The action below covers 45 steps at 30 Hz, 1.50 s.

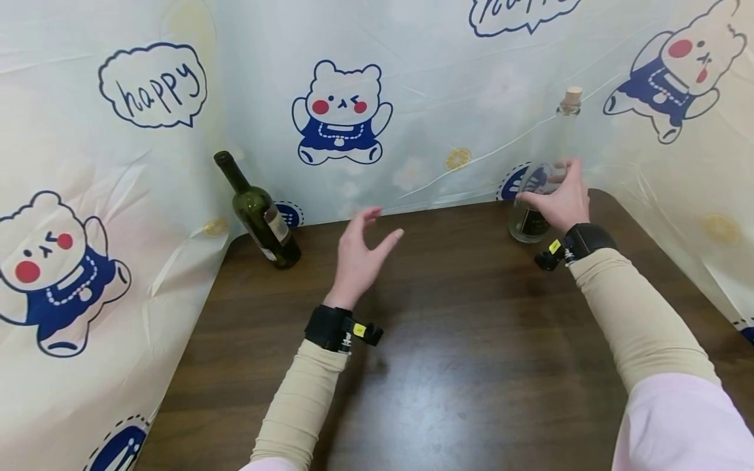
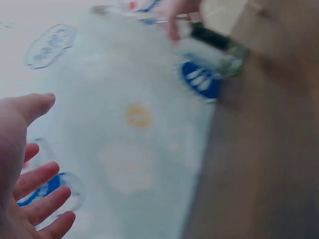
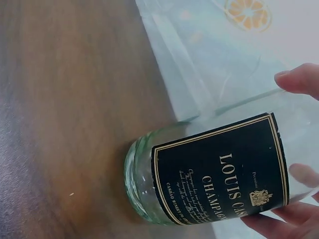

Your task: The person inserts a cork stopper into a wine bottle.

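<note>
A clear glass bottle with a cork in its neck stands at the back right of the table. My right hand holds it around the body, thumb on one side and fingers on the other. In the right wrist view the black label reads "CHAMPAGN", with fingertips at its edge. Over the middle of the table is my left hand, holding nothing, its thumb and fingers spread apart. A dark green wine bottle with a pale label stands at the back left, away from both hands.
The brown wooden table reaches back to a pale printed curtain with bears and "happy" bubbles. This curtain also hangs along the left and right table edges. Each wrist wears a black strap with a small camera.
</note>
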Available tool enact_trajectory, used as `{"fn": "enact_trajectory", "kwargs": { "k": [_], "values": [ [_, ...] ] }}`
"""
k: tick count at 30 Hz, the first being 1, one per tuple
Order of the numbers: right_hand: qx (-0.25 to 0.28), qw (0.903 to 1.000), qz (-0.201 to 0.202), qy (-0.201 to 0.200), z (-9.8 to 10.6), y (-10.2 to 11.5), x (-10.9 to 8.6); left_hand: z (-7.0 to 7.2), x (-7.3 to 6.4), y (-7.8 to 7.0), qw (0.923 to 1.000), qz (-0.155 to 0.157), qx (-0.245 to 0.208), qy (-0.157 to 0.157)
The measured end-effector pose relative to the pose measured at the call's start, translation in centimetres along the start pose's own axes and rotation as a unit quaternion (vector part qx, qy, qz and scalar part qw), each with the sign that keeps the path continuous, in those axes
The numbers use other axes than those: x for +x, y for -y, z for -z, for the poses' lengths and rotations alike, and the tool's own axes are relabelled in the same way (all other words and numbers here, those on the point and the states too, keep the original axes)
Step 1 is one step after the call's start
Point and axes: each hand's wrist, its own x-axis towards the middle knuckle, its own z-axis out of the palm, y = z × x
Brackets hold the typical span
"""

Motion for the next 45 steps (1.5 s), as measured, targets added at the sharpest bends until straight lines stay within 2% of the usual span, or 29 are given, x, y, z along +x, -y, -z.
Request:
{"fn": "enact_trajectory", "kwargs": {
  "k": [5,9,12,14,16,19,21,25,28,31,34,37,42,45],
  "values": [
    [-0.002,1.0,-0.009,-0.004,0.1,-0.6,0.2,4.5,2.6,-0.9,0.9958,-0.033,0.002,-0.085],
    [-0.002,0.9999,-0.01,0.001,0.1,-0.8,0.4,8.6,4.7,-1.5,0.9851,-0.023,0.012,-0.17],
    [0.0,0.9999,-0.009,0.008,0.1,-1.0,0.5,11.4,5.3,-2.7,0.9726,0.008,0.017,-0.231],
    [0.001,0.9998,-0.009,0.015,0.0,-1.1,0.6,13.0,5.7,-2.4,0.9605,0.043,0.023,-0.274],
    [0.001,0.9997,-0.01,0.023,0.0,-1.3,0.6,14.2,6.0,-1.3,0.9458,0.086,0.032,-0.312],
    [-0.001,0.9995,-0.009,0.03,0.1,-1.5,0.7,15.1,6.5,2.8,0.9253,0.158,0.035,-0.343],
    [0.001,0.9993,-0.007,0.036,0.0,-1.7,0.6,15.0,6.3,5.2,0.9195,0.198,0.026,-0.338],
    [0.003,0.9986,-0.007,0.053,-0.7,-2.5,-0.2,14.2,5.0,9.2,0.9215,0.26,0.009,-0.288],
    [0.0,0.9979,-0.011,0.063,-1.2,-3.0,-0.8,13.7,4.2,11.4,0.9209,0.292,0.007,-0.258],
    [-0.002,0.9982,-0.008,0.06,-1.3,-3.0,-1.2,13.6,3.9,12.7,0.9174,0.308,0.005,-0.252],
    [0.005,0.9992,0.003,0.04,-0.9,-2.4,-1.2,13.7,4.1,13.3,0.9202,0.298,0.024,-0.252],
    [0.017,0.9996,0.009,0.02,-0.4,-1.7,-1.0,13.8,4.3,13.3,0.9266,0.283,0.038,-0.244],
    [0.009,0.9999,0.014,-0.004,0.5,-0.5,-1.0,13.5,4.5,12.0,0.937,0.266,0.042,-0.222],
    [-0.009,0.9978,0.03,-0.059,0.9,0.4,-1.1,12.8,5.0,10.7,0.9467,0.238,0.036,-0.214]
  ]
}}
